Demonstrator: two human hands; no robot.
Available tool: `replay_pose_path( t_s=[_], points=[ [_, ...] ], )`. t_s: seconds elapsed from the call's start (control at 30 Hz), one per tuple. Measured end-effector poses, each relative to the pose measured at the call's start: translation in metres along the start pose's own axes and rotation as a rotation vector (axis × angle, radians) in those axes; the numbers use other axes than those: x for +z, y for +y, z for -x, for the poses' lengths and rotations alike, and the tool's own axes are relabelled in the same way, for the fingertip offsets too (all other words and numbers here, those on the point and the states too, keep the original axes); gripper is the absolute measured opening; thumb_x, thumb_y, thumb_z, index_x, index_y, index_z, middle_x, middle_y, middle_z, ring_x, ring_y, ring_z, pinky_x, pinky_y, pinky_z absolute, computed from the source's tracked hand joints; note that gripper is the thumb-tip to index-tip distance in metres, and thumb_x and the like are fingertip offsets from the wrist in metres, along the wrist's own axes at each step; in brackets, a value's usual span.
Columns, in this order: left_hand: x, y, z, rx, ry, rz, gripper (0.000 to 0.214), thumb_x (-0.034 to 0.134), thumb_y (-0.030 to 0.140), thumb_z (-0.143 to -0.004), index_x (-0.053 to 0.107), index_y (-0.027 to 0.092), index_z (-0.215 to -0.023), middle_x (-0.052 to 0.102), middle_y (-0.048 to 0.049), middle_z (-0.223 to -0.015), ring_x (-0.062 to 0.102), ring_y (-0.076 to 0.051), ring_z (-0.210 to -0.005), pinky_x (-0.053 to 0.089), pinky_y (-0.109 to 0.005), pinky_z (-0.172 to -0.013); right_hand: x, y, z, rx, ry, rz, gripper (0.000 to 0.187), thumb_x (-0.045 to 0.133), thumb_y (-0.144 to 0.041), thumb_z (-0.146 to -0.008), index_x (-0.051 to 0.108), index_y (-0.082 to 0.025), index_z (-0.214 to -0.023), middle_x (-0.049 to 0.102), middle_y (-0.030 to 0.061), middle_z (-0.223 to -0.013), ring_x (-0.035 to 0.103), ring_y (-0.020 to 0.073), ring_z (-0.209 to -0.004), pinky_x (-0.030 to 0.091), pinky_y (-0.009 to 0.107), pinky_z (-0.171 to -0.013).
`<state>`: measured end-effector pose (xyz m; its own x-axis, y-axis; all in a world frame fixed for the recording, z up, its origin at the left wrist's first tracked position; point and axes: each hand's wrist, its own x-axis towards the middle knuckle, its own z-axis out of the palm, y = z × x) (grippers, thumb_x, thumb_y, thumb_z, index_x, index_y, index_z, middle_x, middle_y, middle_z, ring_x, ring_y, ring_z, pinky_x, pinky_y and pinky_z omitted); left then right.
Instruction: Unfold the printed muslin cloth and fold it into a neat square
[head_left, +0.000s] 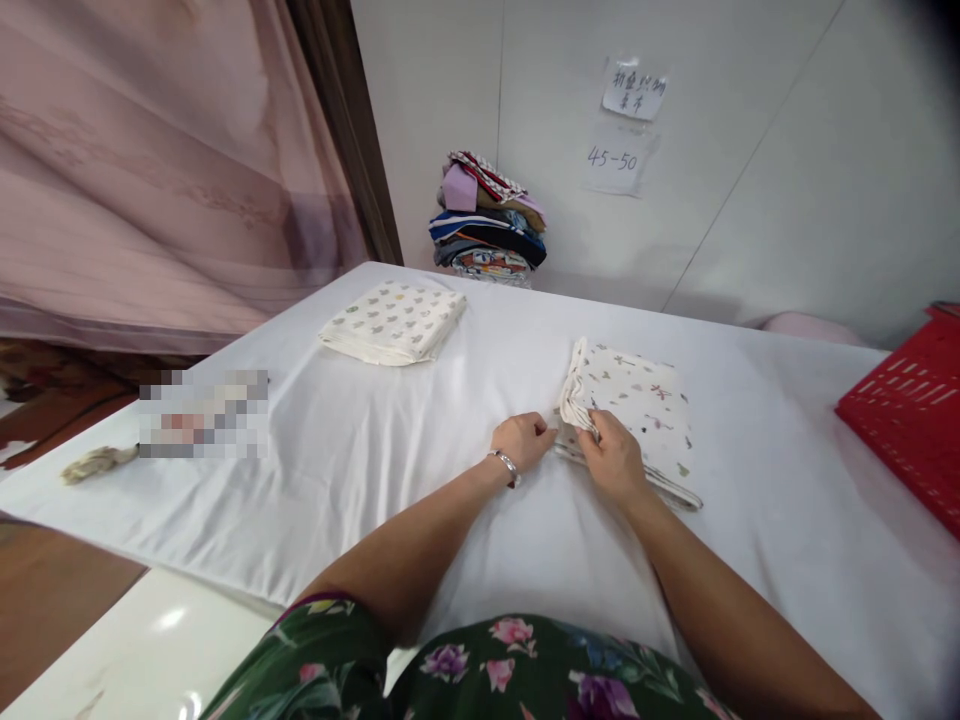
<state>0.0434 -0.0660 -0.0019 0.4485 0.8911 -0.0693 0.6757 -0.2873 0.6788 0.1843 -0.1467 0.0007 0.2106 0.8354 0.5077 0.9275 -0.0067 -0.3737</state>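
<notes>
A folded white cloth (637,395) with small leaf and twig prints lies on the white-covered table in front of me. My right hand (613,455) is closed on its near left part, thumb and fingers pinching a bunched edge. My left hand (523,440), with a silver bracelet at the wrist, is closed at the near left corner; its fingertips pinch the fabric's edge there. The fingers partly hide that corner. Further left and back lies a second folded white cloth (394,320) with grey prints, apart from both hands.
A red plastic basket (911,400) stands at the right edge of the table. Behind the far edge rises a stack of folded fabrics (489,220) against the wall. A blurred-out object with a tassel (97,463) lies at the left, near a pink curtain (150,170).
</notes>
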Motion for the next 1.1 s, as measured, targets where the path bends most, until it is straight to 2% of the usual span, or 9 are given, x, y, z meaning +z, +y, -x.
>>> replay_pose_path(
  t_s=[0.2,0.37,0.53,0.67,0.77,0.87,0.93,1.0,1.1],
  points=[
    [0.006,0.002,-0.002,0.032,0.04,0.372,0.017,0.059,0.034,-0.071,0.055,0.019,-0.063,0.055,0.0042,-0.058,0.05,-0.01,-0.056,0.036,-0.021,-0.053,-0.001,0.001,-0.001,0.014,0.011,0.0,0.012,0.043,-0.023,-0.083,0.054,-0.019,-0.086,0.058,0.0038,-0.079,0.053,0.0178,-0.074,0.038,0.026,-0.064],
    [0.009,0.004,-0.004,-0.06,-0.085,0.816,0.013,0.06,0.025,-0.067,0.05,0.017,-0.061,0.048,0.007,-0.047,0.043,-0.007,-0.045,0.034,-0.019,-0.048,-0.001,-0.005,0.001,-0.032,-0.066,-0.016,0.013,0.044,-0.024,-0.082,0.053,-0.02,-0.091,0.059,0.0051,-0.087,0.054,0.0195,-0.083,0.041,0.029,-0.072],
    [0.008,0.006,-0.005,-0.093,-0.151,0.884,0.01,0.058,0.023,-0.067,0.051,0.016,-0.063,0.045,0.0073,-0.044,0.039,-0.005,-0.041,0.031,-0.018,-0.044,0.001,-0.009,0.003,-0.09,-0.069,0.1,0.029,0.052,-0.026,-0.077,0.049,-0.018,-0.104,0.058,0.0084,-0.097,0.051,0.0236,-0.092,0.042,0.033,-0.077],
    [0.003,0.008,-0.004,-0.094,-0.2,0.891,0.014,0.057,0.028,-0.071,0.053,0.016,-0.065,0.047,0.006,-0.046,0.038,-0.005,-0.04,0.029,-0.018,-0.042,0.001,-0.005,0.001,-0.064,-0.104,0.161,0.016,0.046,-0.022,-0.08,0.051,-0.017,-0.094,0.058,0.0077,-0.089,0.052,0.0224,-0.085,0.041,0.031,-0.071],
    [-0.004,0.007,-0.002,-0.022,-0.118,0.676,0.019,0.052,0.032,-0.076,0.059,0.017,-0.067,0.054,0.0027,-0.054,0.045,-0.008,-0.048,0.034,-0.02,-0.048,-0.001,-0.001,0.0,-0.022,-0.11,0.14,0.016,0.041,-0.017,-0.08,0.052,-0.018,-0.092,0.058,0.0064,-0.086,0.052,0.0208,-0.084,0.039,0.029,-0.068],
    [-0.008,0.005,0.002,0.087,0.039,0.16,0.022,0.054,0.038,-0.076,0.062,0.019,-0.069,0.061,-0.0005,-0.07,0.055,-0.013,-0.066,0.04,-0.024,-0.063,-0.003,0.0,0.0,-0.015,-0.099,0.116,0.019,0.04,-0.017,-0.08,0.052,-0.019,-0.095,0.059,0.006,-0.088,0.052,0.0201,-0.084,0.038,0.028,-0.068],
    [-0.007,0.005,0.006,0.11,0.035,-0.09,0.028,0.056,0.046,-0.074,0.062,0.019,-0.068,0.063,-0.0029,-0.08,0.058,-0.017,-0.076,0.041,-0.027,-0.069,-0.003,0.0,0.0,-0.022,-0.092,0.109,0.018,0.041,-0.019,-0.081,0.053,-0.019,-0.094,0.058,0.006,-0.087,0.052,0.0202,-0.083,0.038,0.028,-0.068],
    [-0.003,0.005,0.009,0.126,-0.011,-0.197,0.032,0.056,0.051,-0.073,0.062,0.019,-0.068,0.062,-0.0049,-0.084,0.059,-0.02,-0.082,0.042,-0.029,-0.071,-0.003,0.0,0.0,-0.028,-0.086,0.105,0.017,0.041,-0.019,-0.082,0.053,-0.019,-0.093,0.058,0.0062,-0.086,0.052,0.0203,-0.083,0.038,0.028,-0.068],
    [0.004,0.007,0.012,0.156,-0.023,-0.217,0.026,0.059,0.045,-0.072,0.061,0.019,-0.072,0.062,-0.0057,-0.086,0.058,-0.021,-0.086,0.042,-0.029,-0.072,-0.003,-0.001,0.0,-0.04,-0.084,0.11,0.019,0.04,-0.017,-0.081,0.053,-0.018,-0.095,0.059,0.0065,-0.087,0.052,0.0203,-0.084,0.038,0.028,-0.069]
  ],
)
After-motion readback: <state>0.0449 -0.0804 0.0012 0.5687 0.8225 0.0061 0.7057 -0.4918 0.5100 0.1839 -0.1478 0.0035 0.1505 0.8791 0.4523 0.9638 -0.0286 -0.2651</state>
